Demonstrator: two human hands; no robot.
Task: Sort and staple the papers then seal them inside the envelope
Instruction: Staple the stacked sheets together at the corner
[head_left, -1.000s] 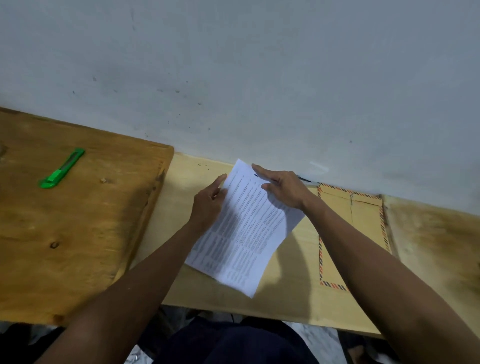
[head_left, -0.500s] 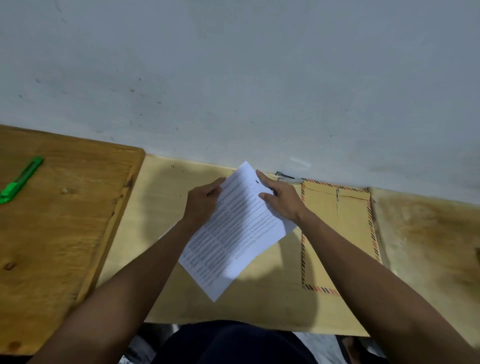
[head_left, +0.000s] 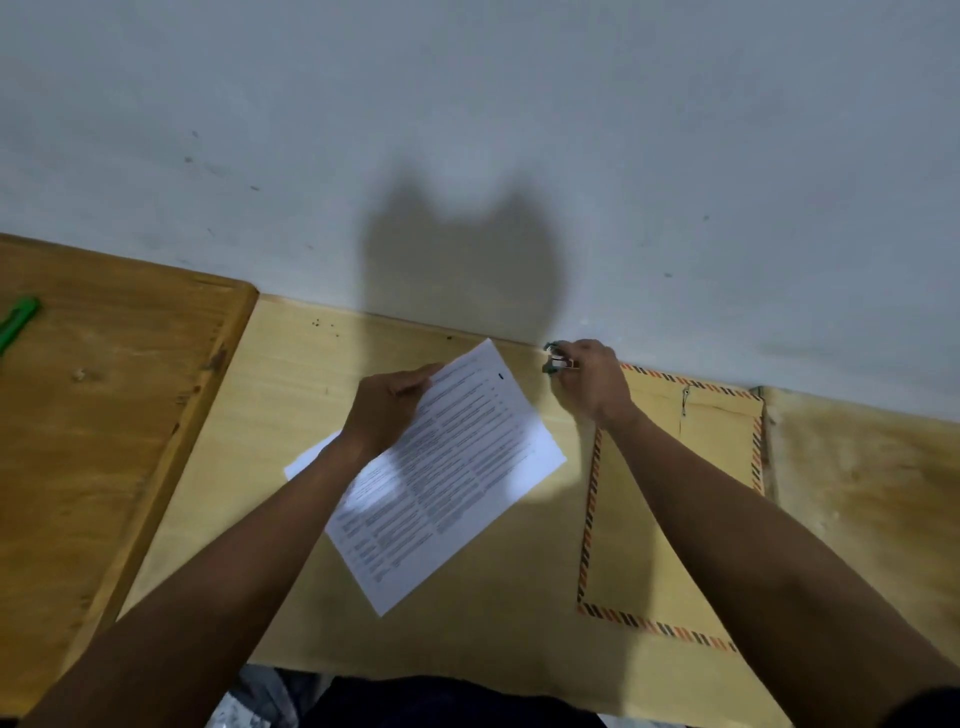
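The white printed paper sheets (head_left: 447, 467) lie angled on the pale wooden desk (head_left: 291, 415), pinched at their upper left edge by the left hand (head_left: 387, 410). The right hand (head_left: 587, 382) curls round a small green metal stapler (head_left: 556, 358) by the wall, beside the brown striped-border envelope (head_left: 649, 545). Square the corners first, then staple the top corner, I'd say.

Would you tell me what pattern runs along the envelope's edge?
Diagonal red and dark stripes border the tan envelope, clearest in the head view.
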